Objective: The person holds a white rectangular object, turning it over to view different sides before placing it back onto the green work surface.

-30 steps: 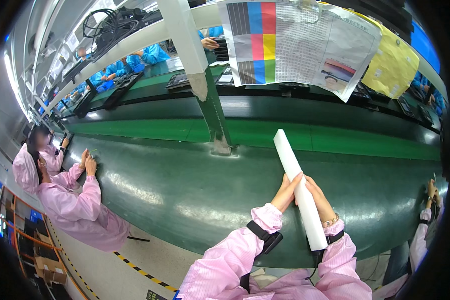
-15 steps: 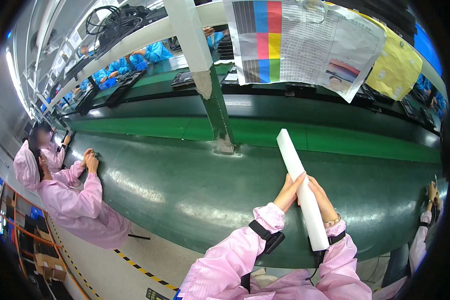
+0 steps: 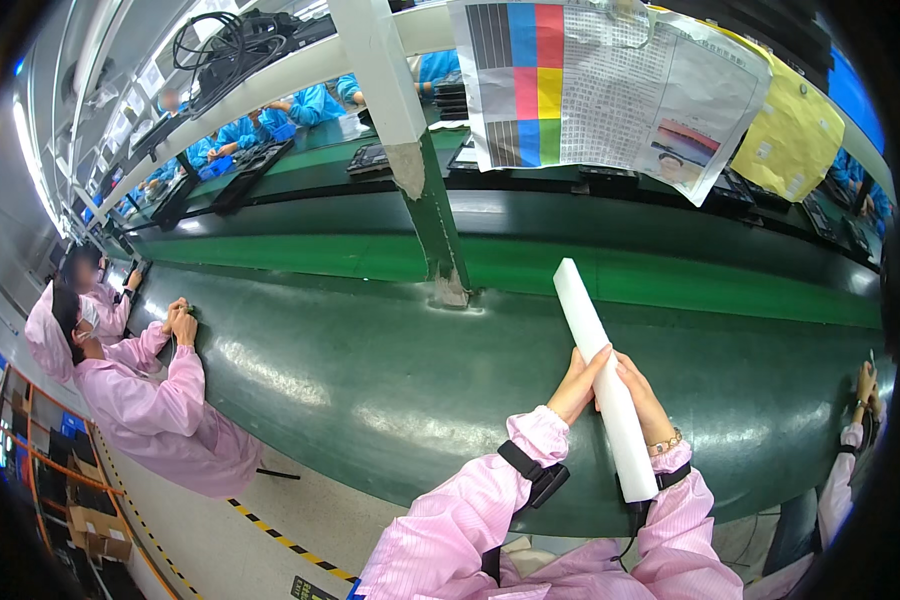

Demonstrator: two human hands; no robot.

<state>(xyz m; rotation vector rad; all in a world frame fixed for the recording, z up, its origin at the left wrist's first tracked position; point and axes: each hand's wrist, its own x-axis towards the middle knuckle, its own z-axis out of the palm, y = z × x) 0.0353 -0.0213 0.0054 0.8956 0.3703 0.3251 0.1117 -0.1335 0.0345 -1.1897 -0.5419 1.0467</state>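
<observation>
White bar [image 3: 622, 430] partly hides right grip [image 3: 650, 402]

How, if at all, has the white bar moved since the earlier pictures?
No: judged against the fixed post, the white bar shows no clear shift in any direction; only the whole view shifted slightly.

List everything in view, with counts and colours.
bar: one, white, centre right
bench: one, green, below bar
post: one, white-green, bench's far edge
sheet: one, multicoloured, upper right
paper: one, yellow, right of sheet
cables: several, black, upper left
devices: several, black, far side
co-workers: several, blue or pink, left, right, beyond
rack: one, orange, lower left
cartons: several, brown, rack
tape: two strips, yellow-black, floor
left hand: one, pink-sleeved, on bar
right hand: one, pink-sleeved, on bar
</observation>
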